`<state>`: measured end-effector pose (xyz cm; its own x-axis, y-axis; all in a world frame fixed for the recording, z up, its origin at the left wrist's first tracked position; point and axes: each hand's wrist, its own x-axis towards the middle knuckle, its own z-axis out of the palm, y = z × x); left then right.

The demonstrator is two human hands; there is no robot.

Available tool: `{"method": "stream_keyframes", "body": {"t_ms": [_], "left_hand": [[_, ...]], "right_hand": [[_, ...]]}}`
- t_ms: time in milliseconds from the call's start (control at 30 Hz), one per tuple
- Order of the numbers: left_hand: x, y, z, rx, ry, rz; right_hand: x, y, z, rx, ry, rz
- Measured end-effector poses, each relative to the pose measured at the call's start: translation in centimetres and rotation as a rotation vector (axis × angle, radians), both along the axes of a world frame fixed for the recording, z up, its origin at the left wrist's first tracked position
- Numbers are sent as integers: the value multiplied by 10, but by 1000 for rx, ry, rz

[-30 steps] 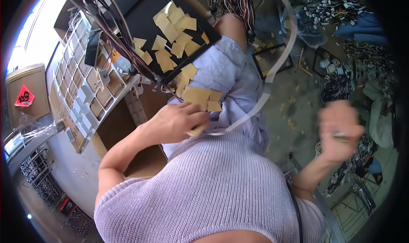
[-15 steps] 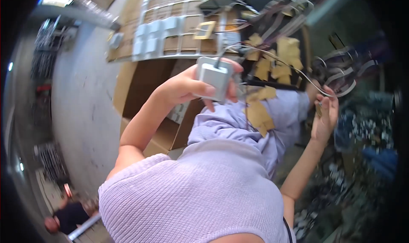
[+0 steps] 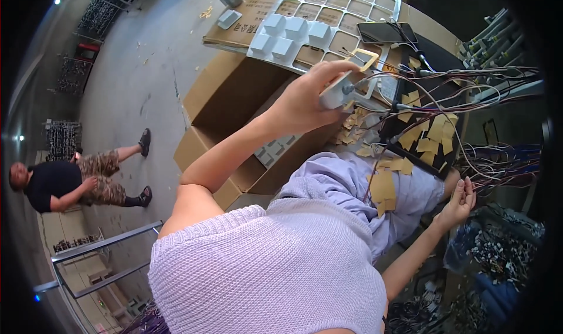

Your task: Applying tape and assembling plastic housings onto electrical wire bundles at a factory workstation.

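Observation:
My left hand [image 3: 308, 96] is closed round a light grey plastic casing [image 3: 334, 95], tilted nearly edge-on, with a thin cable coming out of its face. Just beyond the fingers lies a pale yellow rectangular frame [image 3: 365, 58], beside a white plastic grid tray [image 3: 296, 55] carrying several grey casings. To the right, my right hand [image 3: 455, 210] is raised palm up with its fingers curled together, close to a bundle of cables [image 3: 498, 173]. What its fingertips hold, if anything, cannot be made out. Tan paper pieces [image 3: 441, 130] lie on a black surface and on my lap.
An open cardboard box [image 3: 220, 96] stands below the tray, with white parts inside. A dark phone [image 3: 387, 33] lies beyond the tray. Bags of small connectors [image 3: 504, 249] sit at the lower right. Another person [image 3: 64, 181] is on the floor area at far left, near a metal frame [image 3: 105, 246].
My left hand has turned the casing from face-on to nearly edge-on and brought it beside the yellow frame. My right hand sits lower in the view. The whole view has swung.

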<state>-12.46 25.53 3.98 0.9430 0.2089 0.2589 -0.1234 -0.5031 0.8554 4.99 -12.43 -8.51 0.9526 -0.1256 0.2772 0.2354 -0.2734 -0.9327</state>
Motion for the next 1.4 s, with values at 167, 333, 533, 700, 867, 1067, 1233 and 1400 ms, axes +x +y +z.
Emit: {"method": "stream_keyframes", "body": {"t_ms": [167, 333, 533, 700, 867, 1067, 1233, 1400], "left_hand": [[-22, 11, -16, 182, -264, 493], [-68, 41, -36, 24, -586, 703], [-72, 91, -16, -251, -667, 1084], [-109, 150, 0, -509, -833, 1344], [-128, 142, -52, -546, -396, 1151], [-135, 87, -107, 341, 411, 392], [-12, -63, -8, 108, -12, 33], [42, -186, 17, -461, -97, -853]], "right_hand": [[-9, -10, 13, -346, -116, -204], [-22, -21, 26, -213, -209, -185], [-60, -30, 91, 320, 214, 506], [-34, 2, 90, 283, 52, 384], [-16, 6, 82, 264, 142, 533], [-48, -95, 147, 449, -122, 561], [-75, -54, 168, 788, 141, 923], [-80, 20, 178, 834, 59, 1015]]}}
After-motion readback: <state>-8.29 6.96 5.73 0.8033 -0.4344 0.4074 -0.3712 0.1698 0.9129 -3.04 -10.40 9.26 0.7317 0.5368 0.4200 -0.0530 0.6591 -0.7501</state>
